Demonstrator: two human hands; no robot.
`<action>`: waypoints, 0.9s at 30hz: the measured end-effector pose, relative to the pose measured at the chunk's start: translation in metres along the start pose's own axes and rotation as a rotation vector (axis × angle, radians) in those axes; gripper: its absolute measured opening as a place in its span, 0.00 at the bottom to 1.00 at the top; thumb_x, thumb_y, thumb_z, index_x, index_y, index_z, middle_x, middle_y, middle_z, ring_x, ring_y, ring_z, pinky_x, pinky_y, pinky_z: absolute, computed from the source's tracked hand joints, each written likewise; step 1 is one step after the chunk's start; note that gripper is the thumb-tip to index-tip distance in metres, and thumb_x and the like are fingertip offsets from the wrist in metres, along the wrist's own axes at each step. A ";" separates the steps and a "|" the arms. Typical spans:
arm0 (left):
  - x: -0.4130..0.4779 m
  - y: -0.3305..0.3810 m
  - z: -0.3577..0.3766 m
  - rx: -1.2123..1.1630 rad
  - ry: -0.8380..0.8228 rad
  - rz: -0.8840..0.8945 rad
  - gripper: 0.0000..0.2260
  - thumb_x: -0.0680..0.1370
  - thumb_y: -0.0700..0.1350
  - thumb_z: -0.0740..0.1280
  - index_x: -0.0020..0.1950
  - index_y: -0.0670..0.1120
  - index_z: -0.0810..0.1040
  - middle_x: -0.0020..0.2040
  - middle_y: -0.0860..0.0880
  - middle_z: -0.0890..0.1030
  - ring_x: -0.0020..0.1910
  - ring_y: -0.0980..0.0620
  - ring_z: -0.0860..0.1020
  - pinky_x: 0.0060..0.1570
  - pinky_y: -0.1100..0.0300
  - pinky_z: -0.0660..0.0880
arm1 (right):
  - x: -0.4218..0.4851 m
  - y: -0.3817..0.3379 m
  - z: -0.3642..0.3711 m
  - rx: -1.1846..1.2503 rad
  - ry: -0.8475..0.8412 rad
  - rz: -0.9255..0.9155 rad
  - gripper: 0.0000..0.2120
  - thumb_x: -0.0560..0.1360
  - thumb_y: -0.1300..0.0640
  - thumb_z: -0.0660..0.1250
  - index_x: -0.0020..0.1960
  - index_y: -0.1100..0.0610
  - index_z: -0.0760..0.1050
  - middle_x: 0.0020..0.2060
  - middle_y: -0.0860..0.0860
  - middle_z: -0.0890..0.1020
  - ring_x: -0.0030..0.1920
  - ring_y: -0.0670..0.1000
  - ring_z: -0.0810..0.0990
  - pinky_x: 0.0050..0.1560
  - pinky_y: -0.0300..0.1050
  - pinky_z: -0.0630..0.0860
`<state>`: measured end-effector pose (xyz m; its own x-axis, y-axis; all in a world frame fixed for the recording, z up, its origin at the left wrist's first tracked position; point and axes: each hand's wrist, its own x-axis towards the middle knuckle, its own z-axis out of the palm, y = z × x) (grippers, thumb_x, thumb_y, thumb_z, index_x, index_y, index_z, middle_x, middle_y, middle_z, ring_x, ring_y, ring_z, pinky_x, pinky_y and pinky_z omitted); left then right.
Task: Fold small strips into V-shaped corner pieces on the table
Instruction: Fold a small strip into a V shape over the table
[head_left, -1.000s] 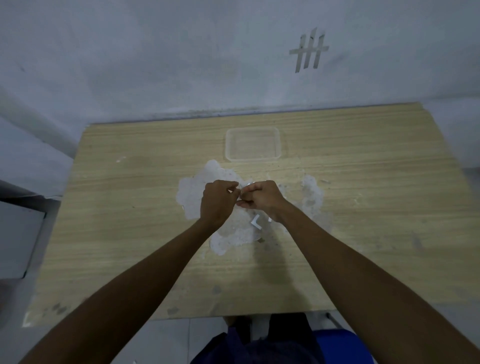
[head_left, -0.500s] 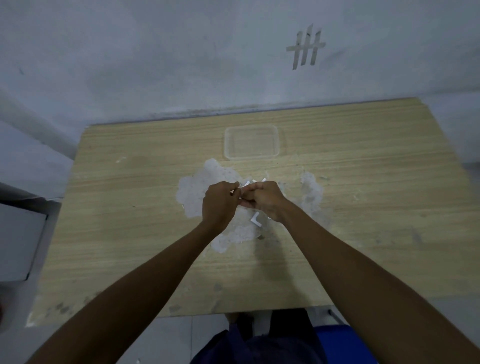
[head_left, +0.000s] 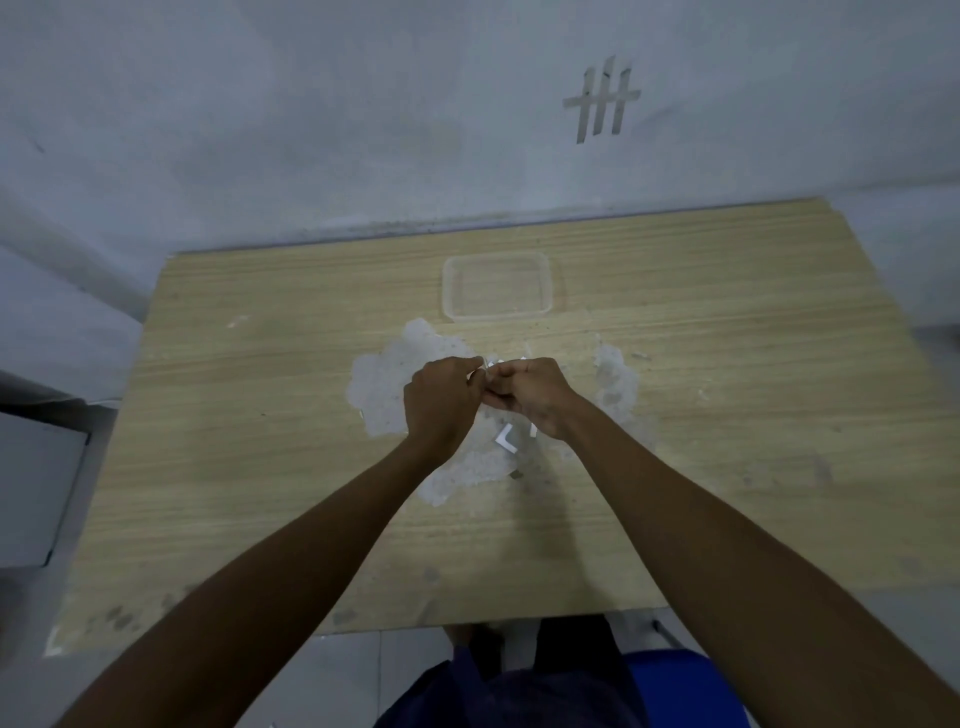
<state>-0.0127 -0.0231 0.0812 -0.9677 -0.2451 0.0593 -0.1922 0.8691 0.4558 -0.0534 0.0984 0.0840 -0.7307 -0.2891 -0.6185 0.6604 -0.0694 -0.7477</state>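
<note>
My left hand and my right hand meet fingertip to fingertip over the middle of the wooden table. Together they pinch a small white strip, which shows only as a sliver between the fingers. A folded white V-shaped piece lies flat on the table just below the hands. Another small white piece peeks out beside my right wrist. More white bits show just beyond the fingertips, mostly hidden.
A clear shallow plastic container sits on the table behind the hands. A worn whitish patch covers the table's middle. The wall runs along the far edge. A grey cabinet stands left of the table.
Both hands stay together on the strip in the same spot. Only the fingers shift slightly; the view has tilted a little.
</note>
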 end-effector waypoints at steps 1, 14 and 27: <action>0.001 0.000 0.000 -0.005 -0.002 -0.001 0.13 0.78 0.50 0.63 0.60 0.50 0.80 0.53 0.48 0.85 0.50 0.48 0.82 0.46 0.56 0.76 | 0.000 -0.001 0.000 -0.004 0.000 -0.003 0.08 0.75 0.73 0.64 0.52 0.76 0.76 0.40 0.62 0.82 0.37 0.52 0.84 0.39 0.38 0.83; 0.017 0.003 -0.009 -0.189 -0.104 -0.015 0.10 0.74 0.47 0.67 0.52 0.49 0.83 0.49 0.51 0.85 0.44 0.54 0.82 0.46 0.59 0.77 | -0.003 -0.006 -0.007 -0.088 -0.018 -0.086 0.04 0.74 0.74 0.65 0.45 0.71 0.78 0.45 0.65 0.81 0.43 0.59 0.83 0.43 0.41 0.83; 0.020 0.006 -0.012 -0.629 -0.194 -0.312 0.05 0.70 0.38 0.71 0.45 0.43 0.80 0.44 0.43 0.84 0.44 0.47 0.82 0.48 0.52 0.81 | -0.007 -0.006 -0.007 -0.212 0.065 -0.137 0.05 0.70 0.72 0.70 0.43 0.64 0.78 0.36 0.62 0.82 0.32 0.55 0.84 0.34 0.41 0.81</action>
<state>-0.0313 -0.0285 0.0958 -0.9060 -0.3098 -0.2885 -0.3900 0.3458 0.8534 -0.0537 0.1075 0.0912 -0.8249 -0.2288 -0.5170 0.5085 0.0995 -0.8553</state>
